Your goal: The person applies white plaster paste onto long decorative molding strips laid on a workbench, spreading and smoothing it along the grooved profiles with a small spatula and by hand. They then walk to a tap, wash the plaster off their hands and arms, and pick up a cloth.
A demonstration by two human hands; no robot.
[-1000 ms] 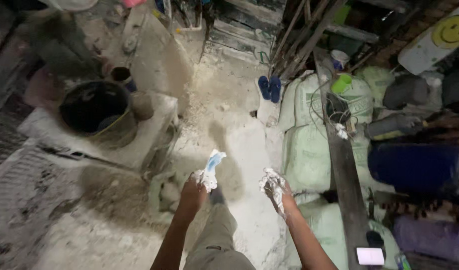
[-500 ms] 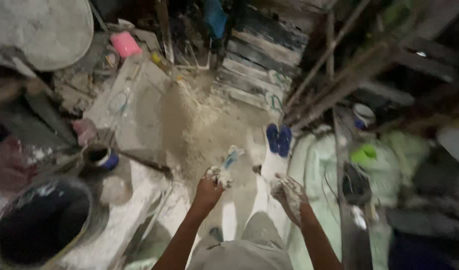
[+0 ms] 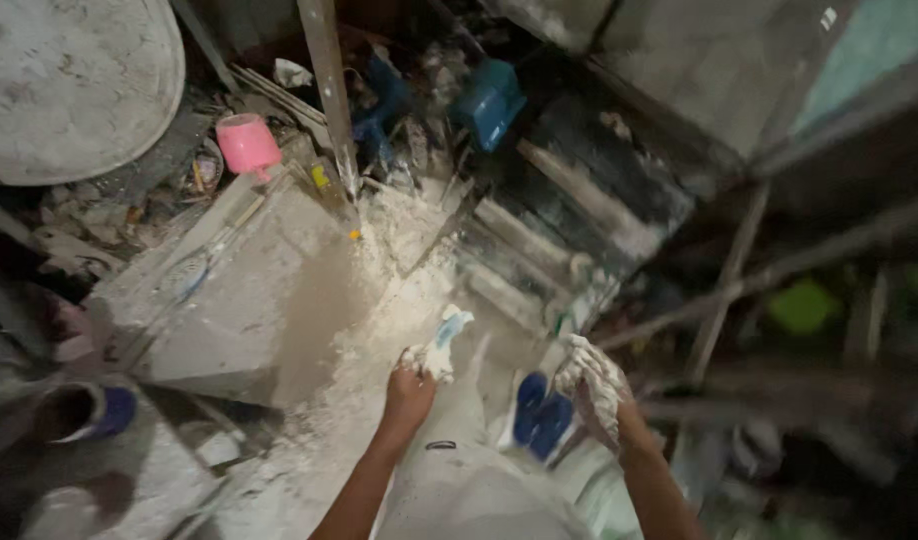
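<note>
- The left hand (image 3: 411, 385), dusted with white powder, is closed around a small white-and-blue object (image 3: 444, 340) (too caked and blurred to identify), which sticks up and away from the fingers over the powder-strewn floor (image 3: 369, 300).
- The right hand (image 3: 594, 385), thickly coated in white, hangs near the left one with its fingers loosely curled and nothing visible in its grip.
- The held object sits wholly on the left side, well apart from the right hand, with a pair of blue sandals (image 3: 539, 415) lying on the floor between the two hands.
- A grey concrete slab (image 3: 229, 300) lies to the left of the hands; a pink cup (image 3: 247, 145) stands beyond it near a leaning pole (image 3: 329, 90).
- A blue container (image 3: 491, 100) rests among clutter farther off.
</note>
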